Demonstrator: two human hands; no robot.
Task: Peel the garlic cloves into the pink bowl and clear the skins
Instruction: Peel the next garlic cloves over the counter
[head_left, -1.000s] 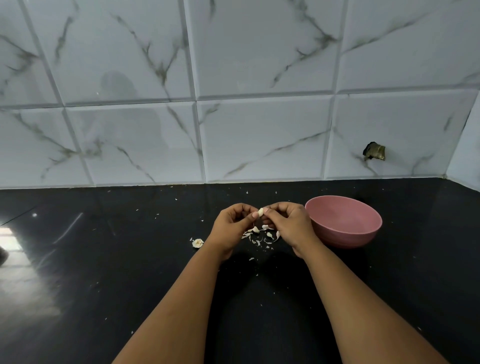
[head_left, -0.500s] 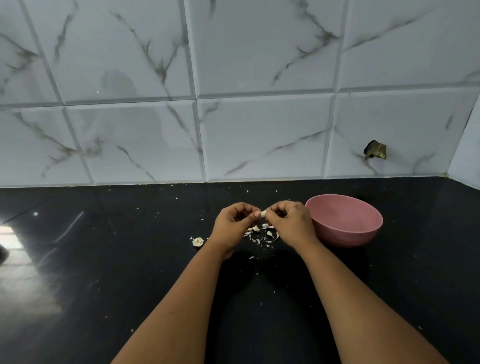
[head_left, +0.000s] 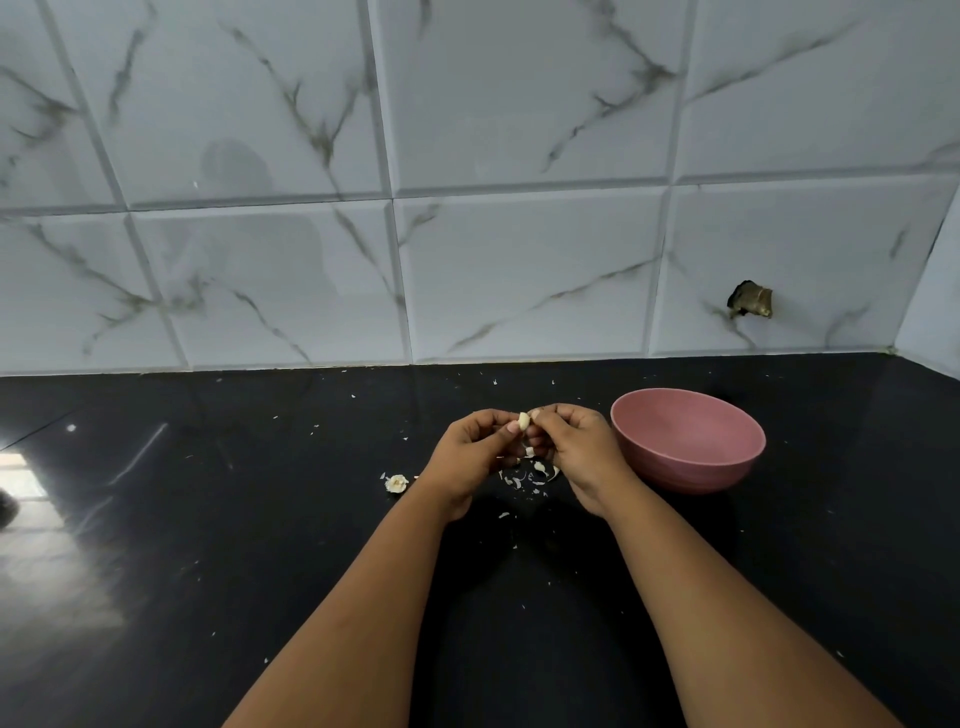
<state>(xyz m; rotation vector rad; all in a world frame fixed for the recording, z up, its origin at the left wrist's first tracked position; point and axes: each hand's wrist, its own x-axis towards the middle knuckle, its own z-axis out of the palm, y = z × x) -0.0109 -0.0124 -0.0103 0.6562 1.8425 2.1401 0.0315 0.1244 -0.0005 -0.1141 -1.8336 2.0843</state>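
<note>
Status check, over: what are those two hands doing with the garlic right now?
Left hand and right hand both pinching one garlic clove, raised above skins on the counter. Pink bowl right beside, path clear.

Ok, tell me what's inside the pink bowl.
The pink bowl shows only bare pink inner wall; no peeled cloves are visible. Its near rim hides the bottom, so anything lying there can't be seen.
</note>
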